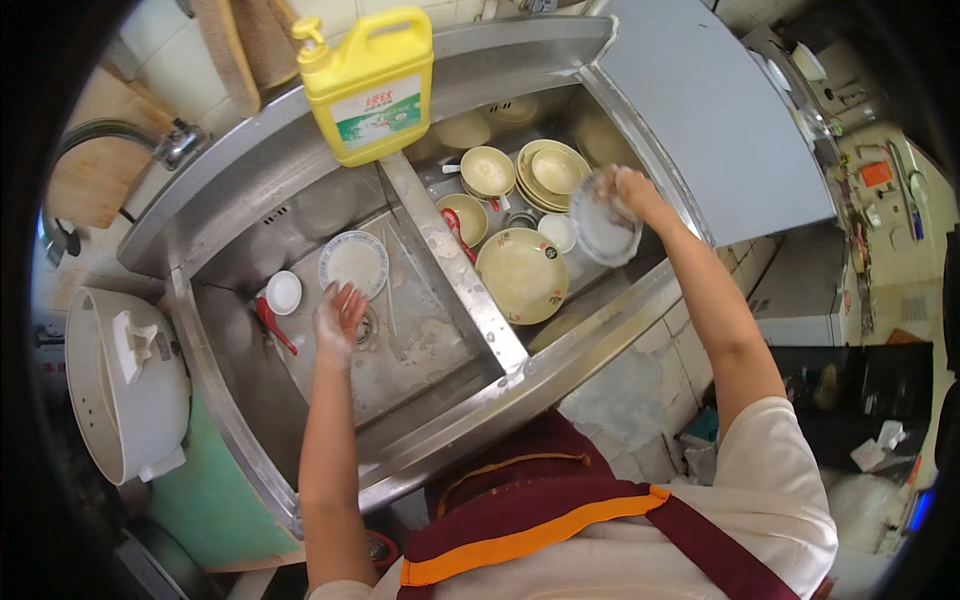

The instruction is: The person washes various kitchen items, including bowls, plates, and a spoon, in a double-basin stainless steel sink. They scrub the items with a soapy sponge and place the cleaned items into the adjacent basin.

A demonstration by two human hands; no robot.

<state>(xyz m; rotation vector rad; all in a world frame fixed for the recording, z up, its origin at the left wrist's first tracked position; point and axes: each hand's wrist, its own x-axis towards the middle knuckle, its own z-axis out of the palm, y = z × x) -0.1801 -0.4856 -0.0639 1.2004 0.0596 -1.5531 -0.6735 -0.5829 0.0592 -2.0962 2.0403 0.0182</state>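
Note:
In the right basin of a two-basin steel sink, my right hand (624, 196) grips the upper part of a white patterned plate (604, 229). Beside it are stacked yellow bowls (559, 174), a smaller yellow bowl (488, 171), a large yellow plate (523, 276), a small white dish (557, 232) and a red spoon (457, 229). My left hand (341, 315), wet and with fingers apart, is over the left basin by the lower edge of a blue-rimmed white plate (354, 264). To its left lie a small white bowl (284, 292) and a red spoon (274, 324). Chopsticks (390, 285) rest near the drain.
A yellow pump jug (375, 97) stands on the divider's far end. The steel divider (472, 285) separates the basins. A white rice cooker (131, 382) is at the left, a faucet (180, 142) at the back left. A grey-white flat surface (720, 120) adjoins the sink's right side.

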